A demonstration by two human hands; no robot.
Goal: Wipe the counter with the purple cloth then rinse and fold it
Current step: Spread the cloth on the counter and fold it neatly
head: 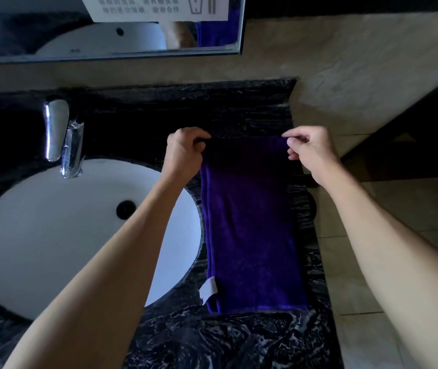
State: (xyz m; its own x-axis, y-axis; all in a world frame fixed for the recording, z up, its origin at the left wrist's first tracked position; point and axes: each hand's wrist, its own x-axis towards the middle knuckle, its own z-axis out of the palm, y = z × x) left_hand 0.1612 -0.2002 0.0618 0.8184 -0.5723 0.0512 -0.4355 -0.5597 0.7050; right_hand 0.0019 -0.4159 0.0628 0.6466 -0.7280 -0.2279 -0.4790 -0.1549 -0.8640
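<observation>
Purple cloth, folded into a long strip, lay on the dark marbled bench, its long axis running from the near edge away toward the wall, just right of the white sink. A chrome tap stood behind the sink. The left hand pinched the cloth's far left corner with curled fingers. A white label showed at the near left corner. The right hand pinched the far right corner, so the two hands were apart, a cloth's width between them.
</observation>
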